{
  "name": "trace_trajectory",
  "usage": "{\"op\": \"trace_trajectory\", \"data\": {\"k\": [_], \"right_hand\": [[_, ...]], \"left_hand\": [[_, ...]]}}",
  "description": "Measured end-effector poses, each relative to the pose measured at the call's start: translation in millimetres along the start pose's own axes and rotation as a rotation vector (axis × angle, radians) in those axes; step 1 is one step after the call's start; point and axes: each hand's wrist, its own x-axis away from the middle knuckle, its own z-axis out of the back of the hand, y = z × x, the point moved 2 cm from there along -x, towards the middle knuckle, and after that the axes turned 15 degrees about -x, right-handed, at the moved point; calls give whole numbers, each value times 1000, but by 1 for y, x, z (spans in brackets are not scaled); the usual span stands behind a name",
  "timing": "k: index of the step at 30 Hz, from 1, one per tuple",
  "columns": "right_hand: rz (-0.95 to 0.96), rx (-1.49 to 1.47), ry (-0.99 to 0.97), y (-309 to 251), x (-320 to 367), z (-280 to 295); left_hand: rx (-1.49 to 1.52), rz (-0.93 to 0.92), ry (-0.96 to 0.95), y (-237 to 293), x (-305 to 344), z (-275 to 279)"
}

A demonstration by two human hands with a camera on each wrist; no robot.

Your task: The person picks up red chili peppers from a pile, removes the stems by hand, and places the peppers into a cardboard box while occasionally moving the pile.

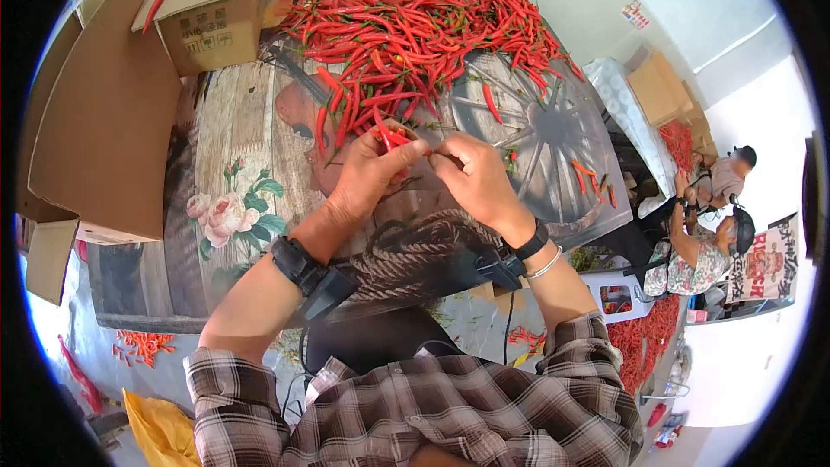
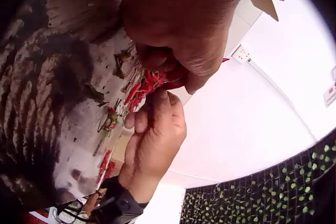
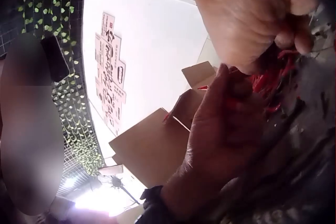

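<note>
- Left hand (image 1: 372, 175), centre of the head view: fingers curled round a small bunch of chillies (image 1: 393, 137), whose red tips stick out above the knuckles. The left wrist view confirms red pods (image 2: 144, 87) tucked under the closed fingers.
- Right hand (image 1: 480, 182), just right of the left hand and touching it at the fingertips: thumb and forefinger are pinched narrow on something thin at the end of the bunch. It looks like a stem, but the item is too small to confirm.
- Both hands work low over the table (image 1: 233, 138), just below the near edge of the pile (image 1: 415, 26).
- Pile: a large heap of red chillies with green stems fills the upper centre of the head view.
- Stems (image 2: 110, 121): a thin scatter of green bits lies on the table beside the hands.
- Loose pods (image 1: 588, 177): a few lie apart at centre right.
- Box (image 1: 212, 17), upper left: open, contents hidden. One chilli (image 1: 154, 7) lies on its flap.
- Floor, lower left: more chillies (image 1: 143, 344).
- Two other persons (image 1: 709, 233) sit at the right edge.
- Assessment: one handful is in work. Judging by the big heap and the little stem litter, the bulk is yet to be handled. Finished quantity cannot be verified.
</note>
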Motion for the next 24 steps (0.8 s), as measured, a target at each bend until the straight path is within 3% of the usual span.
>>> {"op": "trace_trajectory", "data": {"k": [5, 12, 14, 17, 19, 20, 22, 24], "right_hand": [[-144, -267, -26, 9, 4, -2], [35, -132, -153, -21, 10, 0], [76, -124, -188, -26, 11, 1], [-8, -201, -293, -31, 12, 11], [-411, -370, -432, -28, 16, 20], [-412, -367, -436, -21, 15, 28], [-334, -304, -298, 8, 5, 50], [-225, 192, -272, 34, -16, 81]], "left_hand": [[19, 14, 9, 2, 1, -3], [108, 170, -42, -6, -3, 4], [193, 158, -215, -9, -4, 5], [355, 185, -176, -12, -5, 6], [412, 163, -153, -11, -9, 11], [468, 141, -133, -10, -11, 13], [498, 121, -185, -7, -10, 12], [513, 115, -257, -1, -7, 6]]}}
